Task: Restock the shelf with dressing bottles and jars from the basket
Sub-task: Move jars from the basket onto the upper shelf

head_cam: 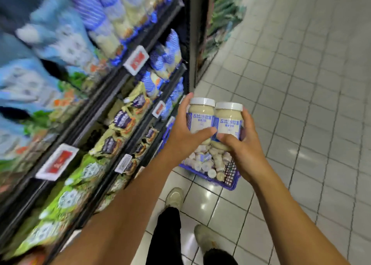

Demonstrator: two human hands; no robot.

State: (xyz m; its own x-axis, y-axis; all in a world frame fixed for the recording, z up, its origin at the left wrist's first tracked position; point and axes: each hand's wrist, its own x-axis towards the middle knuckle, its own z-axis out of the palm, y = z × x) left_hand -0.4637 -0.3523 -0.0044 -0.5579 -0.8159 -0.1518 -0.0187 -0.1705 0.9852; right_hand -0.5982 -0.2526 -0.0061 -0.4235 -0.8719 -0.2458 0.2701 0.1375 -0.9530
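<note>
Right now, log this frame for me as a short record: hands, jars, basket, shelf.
left hand: grips left jar
right hand: grips right jar
jars: white-lidded, upright, side by side, above the basket
basket: blue, on the tiled floor beside the shelf, more containers inside
shelf: stocked with packets; blurred

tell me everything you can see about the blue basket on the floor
The basket is blue plastic with open lattice walls and a solid rim. It sits on the pale tiled floor, close beside the foot of the shelf, holding a jumble of white-capped containers. Part of it is hidden behind the left hand, the right hand and the jars they grip.
</note>
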